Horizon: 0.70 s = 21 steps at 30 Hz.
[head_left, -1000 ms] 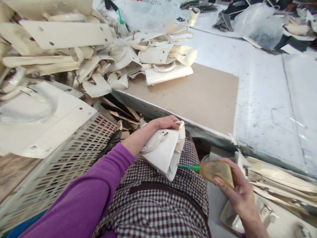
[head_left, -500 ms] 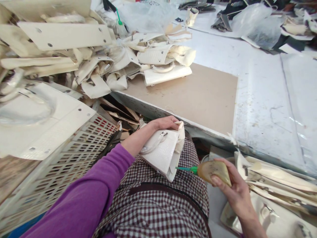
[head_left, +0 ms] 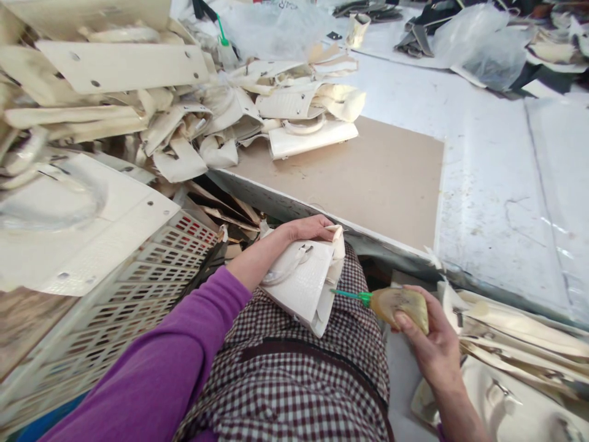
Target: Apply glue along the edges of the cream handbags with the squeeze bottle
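Observation:
A cream bag piece (head_left: 299,276) with a curved handle lies on my lap over a checked apron. My left hand (head_left: 313,228) is closed on its upper edge, the fingertips partly hidden by the material. In my right hand (head_left: 435,328) is a yellowish squeeze bottle (head_left: 398,307) with a green cap and thin green nozzle. The nozzle tip points left at the open side edge of the bag piece; whether it touches the material I cannot tell.
Cream bag pieces (head_left: 124,67) are heaped at the upper left. A white plastic basket (head_left: 124,313) stands at the left. A brown board (head_left: 359,178) lies on the white table (head_left: 488,184). More bag parts (head_left: 524,331) sit at the lower right.
The bottle in my right hand has moved slightly up, its nozzle now higher along the side of the bag piece. My left hand and the bag piece have hardly moved.

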{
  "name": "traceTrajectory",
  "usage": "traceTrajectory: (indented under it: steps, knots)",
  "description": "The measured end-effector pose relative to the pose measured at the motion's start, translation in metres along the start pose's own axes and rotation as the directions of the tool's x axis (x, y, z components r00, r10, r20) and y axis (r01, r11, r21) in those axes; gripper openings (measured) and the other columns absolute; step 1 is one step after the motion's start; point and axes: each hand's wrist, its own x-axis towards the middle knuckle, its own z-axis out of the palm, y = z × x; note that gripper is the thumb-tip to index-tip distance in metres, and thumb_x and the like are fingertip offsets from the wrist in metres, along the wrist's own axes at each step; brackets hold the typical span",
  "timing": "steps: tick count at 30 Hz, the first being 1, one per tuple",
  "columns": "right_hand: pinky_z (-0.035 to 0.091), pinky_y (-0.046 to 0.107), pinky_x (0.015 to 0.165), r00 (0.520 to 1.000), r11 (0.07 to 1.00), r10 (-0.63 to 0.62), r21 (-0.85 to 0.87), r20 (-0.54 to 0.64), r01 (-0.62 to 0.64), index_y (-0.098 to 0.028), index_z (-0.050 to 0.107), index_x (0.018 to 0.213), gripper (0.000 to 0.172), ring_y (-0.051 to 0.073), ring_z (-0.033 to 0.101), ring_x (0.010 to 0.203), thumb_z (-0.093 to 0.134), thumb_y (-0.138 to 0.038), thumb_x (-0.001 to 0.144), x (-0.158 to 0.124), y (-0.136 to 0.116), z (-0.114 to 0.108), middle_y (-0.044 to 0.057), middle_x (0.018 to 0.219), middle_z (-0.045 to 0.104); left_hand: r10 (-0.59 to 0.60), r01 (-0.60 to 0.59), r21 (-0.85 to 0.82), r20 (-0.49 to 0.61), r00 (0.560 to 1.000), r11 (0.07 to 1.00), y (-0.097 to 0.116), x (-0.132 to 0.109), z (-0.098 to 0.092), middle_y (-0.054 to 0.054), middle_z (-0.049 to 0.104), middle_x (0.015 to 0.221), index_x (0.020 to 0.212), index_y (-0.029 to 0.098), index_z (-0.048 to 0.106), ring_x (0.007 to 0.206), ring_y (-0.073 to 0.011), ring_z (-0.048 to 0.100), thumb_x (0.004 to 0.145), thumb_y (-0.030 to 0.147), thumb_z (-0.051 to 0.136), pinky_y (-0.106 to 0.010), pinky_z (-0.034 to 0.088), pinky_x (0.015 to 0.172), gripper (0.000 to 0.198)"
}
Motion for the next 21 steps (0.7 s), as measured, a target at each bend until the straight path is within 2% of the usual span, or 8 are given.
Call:
traceTrajectory:
  steps: [4,8,12,17,21]
  knots:
    - [0.061,0.026,0.061,0.99,1.0,0.005,0.01,0.143,-0.007,-0.028,0.072,0.123,0.045,0.024,0.072,0.086,0.089,-0.036,0.082,-0.003,0.001,-0.008,0.006,0.108,0.075,0.004,-0.004,0.007,-0.003,1.0,1.0,0.001,-0.001,0.0,0.001,0.056,0.055,0.065,0.011,0.069,0.044,-0.0079,0.042,0.058,0.034,0.084,-0.019,0.027,0.043,0.028]
    - [0.059,0.025,0.058,0.979,0.997,0.042,0.062,0.198,-0.055,-0.028,0.074,0.121,0.045,0.025,0.072,0.086,0.09,-0.035,0.08,-0.01,-0.005,-0.011,0.006,0.104,0.075,0.005,-0.005,0.018,-0.01,1.0,1.0,0.003,-0.002,0.001,0.002,0.056,0.055,0.065,0.011,0.068,0.044,-0.0079,0.041,0.058,0.035,0.083,-0.019,0.027,0.043,0.029]
    - [0.058,0.028,0.057,0.955,0.986,0.138,0.059,0.261,-0.158,-0.026,0.072,0.124,0.048,0.025,0.069,0.08,0.09,-0.037,0.08,-0.016,-0.005,-0.01,0.006,0.099,0.074,0.007,-0.006,0.039,-0.021,1.0,0.999,0.005,-0.003,0.003,0.001,0.055,0.054,0.063,0.012,0.067,0.044,-0.008,0.04,0.057,0.034,0.083,-0.019,0.026,0.043,0.028]
    - [0.05,0.031,0.049,0.958,0.956,0.225,0.152,0.178,-0.252,-0.022,0.072,0.123,0.051,0.024,0.062,0.066,0.083,-0.049,0.082,-0.026,0.004,-0.009,0.008,0.094,0.072,0.029,-0.024,0.093,-0.053,0.998,0.995,0.015,-0.011,0.003,0.001,0.055,0.055,0.062,0.012,0.066,0.045,-0.0088,0.041,0.057,0.032,0.079,-0.02,0.028,0.044,0.024]
    - [0.046,0.031,0.05,0.974,0.909,0.223,0.354,0.027,-0.218,-0.022,0.071,0.121,0.041,0.018,0.054,0.056,0.072,-0.051,0.092,-0.038,0.003,-0.015,0.007,0.094,0.071,0.102,-0.081,0.181,-0.112,0.989,0.98,0.044,-0.048,0.002,0.0,0.061,0.063,0.069,0.013,0.069,0.054,-0.012,0.05,0.063,0.028,0.072,-0.021,0.038,0.051,0.016]
